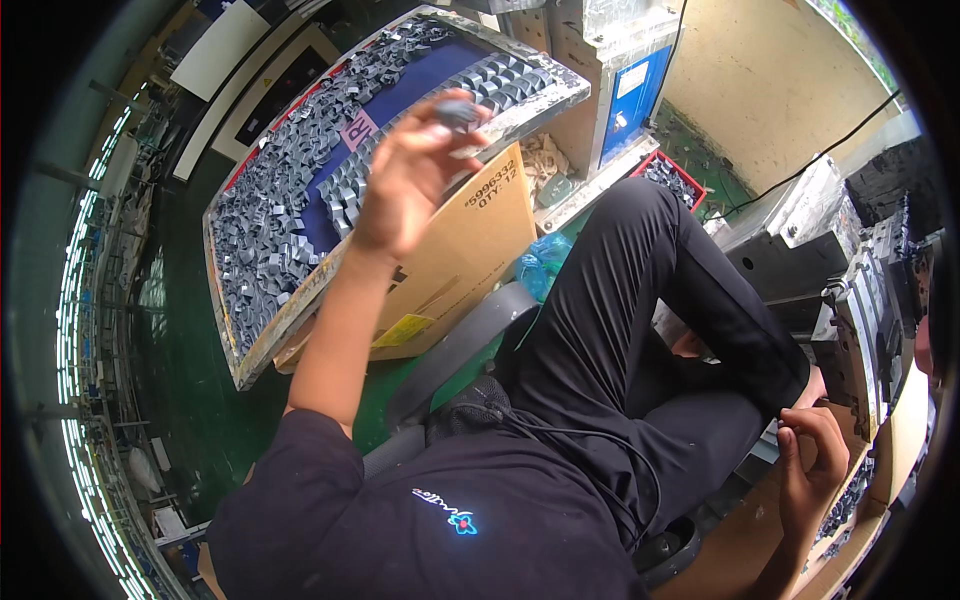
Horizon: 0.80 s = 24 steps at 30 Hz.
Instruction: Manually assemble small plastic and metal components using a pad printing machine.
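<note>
My left hand (408, 180) is raised at the near edge of a wooden-rimmed tray (545, 103), its fingers closed round a small dark grey curved piece (457, 113) blurred by motion. On the tray's blue base, similar grey pieces (495, 82) stand in rows along the near side. Many loose ones (270, 215) are heaped on the far and left sides. Low at the right, by my knee and a machine, my right hand (815, 450) has its thumb and fingertips pinched together. What they hold, if anything, is too small to make out.
A cardboard carton (470, 255) stands under the tray, beside a chair armrest (460, 345). A red bin (675, 178) of small parts sits beyond my knee. Machine blocks (790, 255) are at the right, above an open carton (750, 530) near more grey pieces (848, 505).
</note>
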Each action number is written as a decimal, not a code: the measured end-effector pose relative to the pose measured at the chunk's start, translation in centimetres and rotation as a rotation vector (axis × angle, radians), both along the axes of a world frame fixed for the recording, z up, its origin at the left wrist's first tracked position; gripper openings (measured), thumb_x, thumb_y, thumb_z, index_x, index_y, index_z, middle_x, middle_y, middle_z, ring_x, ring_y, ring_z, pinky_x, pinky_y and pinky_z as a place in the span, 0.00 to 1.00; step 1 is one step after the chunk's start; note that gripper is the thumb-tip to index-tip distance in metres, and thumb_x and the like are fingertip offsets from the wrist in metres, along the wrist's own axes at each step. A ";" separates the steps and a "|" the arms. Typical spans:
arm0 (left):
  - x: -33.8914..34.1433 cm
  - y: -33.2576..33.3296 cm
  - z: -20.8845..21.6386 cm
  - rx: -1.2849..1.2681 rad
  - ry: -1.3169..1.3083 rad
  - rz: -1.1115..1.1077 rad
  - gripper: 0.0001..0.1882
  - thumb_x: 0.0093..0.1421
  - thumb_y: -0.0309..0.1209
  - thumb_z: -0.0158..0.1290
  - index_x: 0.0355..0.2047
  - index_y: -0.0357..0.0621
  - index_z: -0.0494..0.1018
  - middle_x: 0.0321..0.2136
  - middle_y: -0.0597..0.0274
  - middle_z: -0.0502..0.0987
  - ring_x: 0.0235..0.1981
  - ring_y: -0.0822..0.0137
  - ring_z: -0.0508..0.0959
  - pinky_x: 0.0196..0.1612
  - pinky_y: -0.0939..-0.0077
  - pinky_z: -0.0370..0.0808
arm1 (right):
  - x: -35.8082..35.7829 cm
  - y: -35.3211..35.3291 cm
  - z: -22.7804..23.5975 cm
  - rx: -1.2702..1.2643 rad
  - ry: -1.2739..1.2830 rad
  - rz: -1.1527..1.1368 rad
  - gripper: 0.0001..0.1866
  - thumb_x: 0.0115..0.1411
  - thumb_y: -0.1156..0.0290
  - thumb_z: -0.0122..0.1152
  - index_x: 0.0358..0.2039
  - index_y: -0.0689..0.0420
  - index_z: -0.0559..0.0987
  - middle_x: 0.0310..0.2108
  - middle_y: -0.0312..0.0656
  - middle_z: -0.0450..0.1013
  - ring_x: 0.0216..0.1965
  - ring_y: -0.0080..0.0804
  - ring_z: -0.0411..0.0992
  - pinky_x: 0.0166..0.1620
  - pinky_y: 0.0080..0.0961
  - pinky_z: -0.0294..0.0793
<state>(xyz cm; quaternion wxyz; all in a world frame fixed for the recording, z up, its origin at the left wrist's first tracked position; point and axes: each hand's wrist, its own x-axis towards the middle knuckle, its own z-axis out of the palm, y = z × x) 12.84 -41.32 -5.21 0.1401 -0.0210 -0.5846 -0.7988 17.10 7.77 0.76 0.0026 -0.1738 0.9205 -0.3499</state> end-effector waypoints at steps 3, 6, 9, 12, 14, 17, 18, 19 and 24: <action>0.1 -9.1 -0.8 0.071 -0.004 0.296 0.21 0.70 0.37 0.52 0.59 0.41 0.75 0.59 0.51 0.80 0.60 0.61 0.79 0.59 0.67 0.76 | -0.2 0.0 0.0 -0.020 -0.005 -0.011 0.06 0.61 0.80 0.68 0.39 0.65 0.83 0.36 0.45 0.79 0.41 0.35 0.77 0.48 0.28 0.73; -0.1 -14.4 -3.2 -0.084 -0.089 0.542 0.18 0.69 0.32 0.55 0.57 0.40 0.75 0.54 0.50 0.82 0.53 0.62 0.83 0.53 0.69 0.79 | -0.2 0.1 0.0 0.009 -0.016 -0.007 0.06 0.62 0.78 0.68 0.40 0.65 0.83 0.35 0.44 0.79 0.40 0.35 0.77 0.47 0.27 0.74; 0.1 -17.9 -6.6 -0.413 -0.170 0.653 0.20 0.66 0.30 0.61 0.57 0.38 0.74 0.53 0.48 0.83 0.52 0.64 0.84 0.53 0.72 0.80 | -0.2 -0.2 0.0 -0.004 -0.001 -0.001 0.07 0.62 0.78 0.68 0.41 0.65 0.83 0.35 0.44 0.79 0.39 0.34 0.77 0.46 0.27 0.74; 0.2 -20.7 -9.2 -0.795 -0.239 0.651 0.26 0.61 0.30 0.69 0.56 0.34 0.76 0.50 0.49 0.84 0.49 0.68 0.83 0.54 0.73 0.79 | -0.1 -0.1 -0.3 -0.036 0.013 -0.035 0.07 0.63 0.79 0.68 0.41 0.65 0.83 0.35 0.44 0.79 0.38 0.33 0.77 0.46 0.27 0.74; 0.1 -21.5 -10.0 -0.842 -0.278 0.615 0.25 0.61 0.31 0.70 0.56 0.34 0.77 0.50 0.50 0.84 0.48 0.68 0.83 0.54 0.73 0.79 | -0.2 0.0 -0.4 -0.044 0.011 -0.038 0.07 0.63 0.79 0.68 0.42 0.65 0.83 0.35 0.43 0.78 0.37 0.32 0.77 0.46 0.26 0.74; -0.1 -22.1 -10.4 -0.948 -0.296 0.562 0.24 0.61 0.35 0.70 0.55 0.37 0.80 0.48 0.55 0.85 0.44 0.70 0.81 0.52 0.74 0.79 | -0.4 -0.1 -0.4 -0.052 0.004 -0.033 0.08 0.63 0.79 0.68 0.43 0.64 0.83 0.35 0.43 0.78 0.37 0.32 0.77 0.46 0.26 0.74; -0.2 -22.4 -10.2 -1.028 -0.354 0.551 0.24 0.61 0.38 0.70 0.54 0.39 0.82 0.47 0.59 0.85 0.41 0.72 0.80 0.50 0.75 0.78 | -0.4 -0.1 -0.4 -0.053 0.002 -0.026 0.08 0.63 0.80 0.68 0.43 0.64 0.83 0.34 0.43 0.78 0.37 0.32 0.77 0.46 0.26 0.74; -0.2 -22.5 -10.2 -1.109 -0.412 0.540 0.24 0.61 0.40 0.70 0.54 0.41 0.83 0.45 0.62 0.86 0.39 0.73 0.79 0.49 0.75 0.78 | -0.4 -0.2 -0.4 -0.052 0.001 -0.027 0.08 0.63 0.80 0.68 0.43 0.64 0.83 0.34 0.43 0.78 0.37 0.32 0.77 0.46 0.26 0.74; -0.2 -22.4 -10.4 -1.063 -0.447 0.513 0.25 0.61 0.43 0.69 0.55 0.44 0.84 0.44 0.65 0.86 0.37 0.74 0.76 0.48 0.75 0.77 | -0.4 -0.2 -0.2 -0.035 0.010 -0.019 0.08 0.63 0.80 0.67 0.43 0.65 0.83 0.33 0.43 0.78 0.37 0.31 0.77 0.45 0.26 0.74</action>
